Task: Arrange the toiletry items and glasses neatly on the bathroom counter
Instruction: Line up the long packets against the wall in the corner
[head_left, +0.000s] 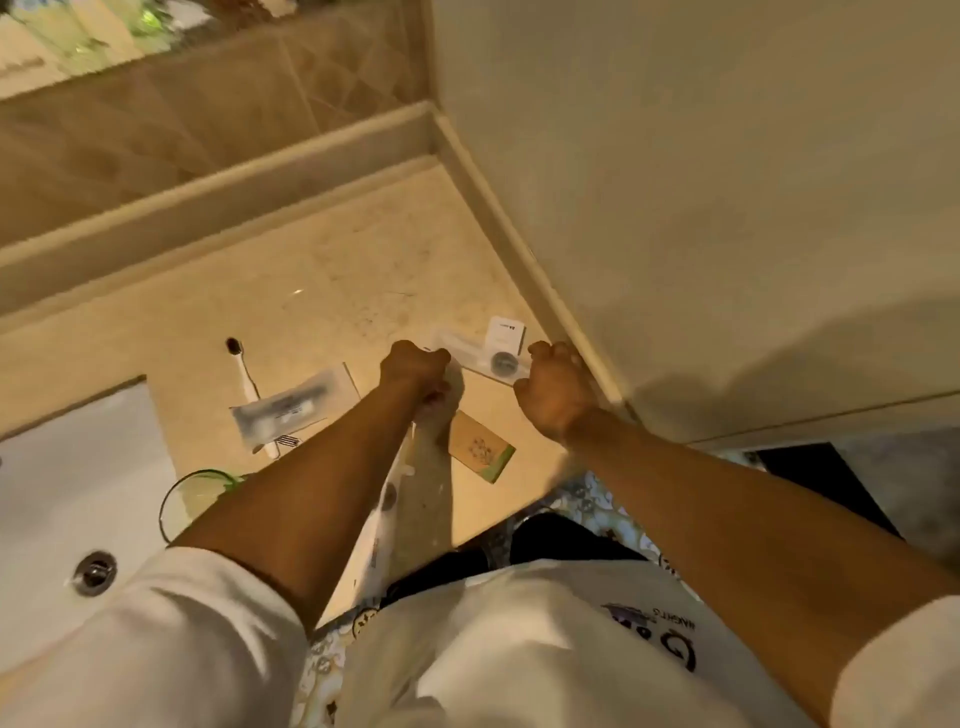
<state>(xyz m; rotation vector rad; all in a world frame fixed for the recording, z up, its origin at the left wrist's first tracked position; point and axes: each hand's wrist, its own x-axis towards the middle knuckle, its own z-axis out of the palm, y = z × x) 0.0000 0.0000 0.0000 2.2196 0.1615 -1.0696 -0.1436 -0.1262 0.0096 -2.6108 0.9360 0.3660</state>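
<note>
My left hand (415, 370) is closed in a fist on the upper end of a long white wrapped toothbrush (385, 512), which runs down under my forearm toward the counter's front edge. My right hand (555, 391) is curled by the side wall, its fingers pinching the near edge of a clear plastic packet (470, 349) that holds a dark round item. A small white box (506, 332) stands just behind that packet. A brown and green carton (480, 452) lies between my wrists. Further left lie a white toothbrush (242, 370) with a dark head and a second clear packet (291, 408).
The beige stone counter (322, 280) ends in a raised back ledge and meets a cream wall (701, 208) on the right. A white sink (62, 493) with a metal drain (94, 571) sits at the left. A drinking glass (179, 501) stands beside it, partly behind my left arm.
</note>
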